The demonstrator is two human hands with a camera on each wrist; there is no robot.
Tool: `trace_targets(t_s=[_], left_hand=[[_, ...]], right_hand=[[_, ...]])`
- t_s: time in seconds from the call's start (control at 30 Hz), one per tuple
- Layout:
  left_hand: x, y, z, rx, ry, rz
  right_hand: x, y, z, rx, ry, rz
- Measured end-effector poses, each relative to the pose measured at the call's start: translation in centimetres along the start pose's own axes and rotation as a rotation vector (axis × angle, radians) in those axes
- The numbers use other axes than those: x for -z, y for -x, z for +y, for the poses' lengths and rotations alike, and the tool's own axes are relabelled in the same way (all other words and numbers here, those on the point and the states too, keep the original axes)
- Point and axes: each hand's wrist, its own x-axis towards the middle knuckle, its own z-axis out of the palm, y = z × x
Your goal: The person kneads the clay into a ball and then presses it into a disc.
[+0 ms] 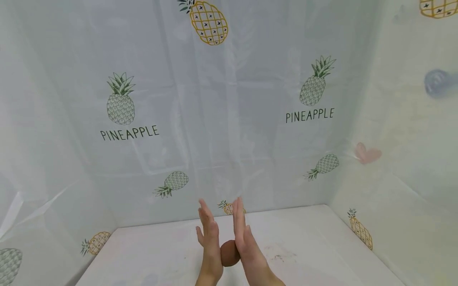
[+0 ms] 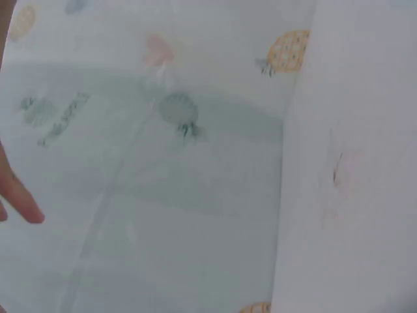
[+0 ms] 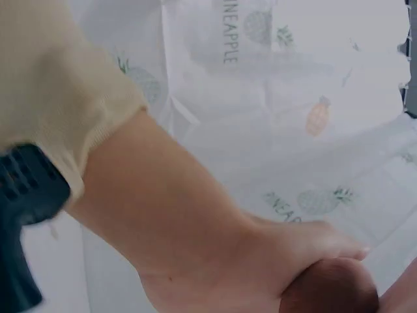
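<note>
From the head view, the left hand (image 1: pixel 209 248) and the right hand (image 1: pixel 248 248) stand up over the near middle of a white tabletop (image 1: pixel 322 238), palms facing each other. A brown ball (image 1: pixel 230 253) sits between the 2 palms, touching each near its heel. Neither grip is curled around it: the fingers of both hands are extended toward the far side, with a gap between the 2 sets, and the ball is held by the palms alone. To the right of the right hand, a faint brown smudge (image 1: pixel 280 254) marks the tabletop. A pale sheet (image 1: pixel 229 131) rises along the far side, printed with green and yellow pineapples and with the word PINEAPPLE 2 times. More sheeting continues on the left and right sides; the right part carries a pink heart (image 1: pixel 368 154) and a blurred blue shape (image 1: pixel 436 83).

In the left wrist view, only bits of a hand enter at the left edge, with 1 fingertip plain to see; the ball is out of sight there. The printed sheet fills much of this view, beside the tabletop and its smudge.

The right wrist view shows a bare forearm (image 3: pixel 176 202) leaving a beige sleeve (image 3: pixel 71 91), a dark blue device (image 3: pixel 29 182) by the cuff, and the ball against the palm. A strip of skin shows just right of the ball.
</note>
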Motion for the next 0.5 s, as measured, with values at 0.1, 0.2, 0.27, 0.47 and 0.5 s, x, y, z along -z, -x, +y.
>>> trace_targets(t_s=[0.1,0.2,0.27,0.47,0.5], left_hand=[[-1.4,1.0,0.7,-0.018,0.031,-0.071],[-2.4,2.1,1.7,-0.002,0.119,-0.169],[-2.8,2.6,2.4,0.012,0.182,-0.212],[-2.5,4.1,5.3,0.068,0.338,-0.286],[-2.5,4.1,5.6,0.069,0.343,-0.285]], right_hand=[[0.7,0.1,-0.4,0.054,0.015,0.044],[1.7,0.0,-0.5,0.065,0.033,0.091],[2.3,0.0,-0.3,0.059,0.056,0.12],[3.5,-0.4,1.2,0.024,0.028,0.147],[3.5,-0.5,1.6,0.008,0.012,0.141]])
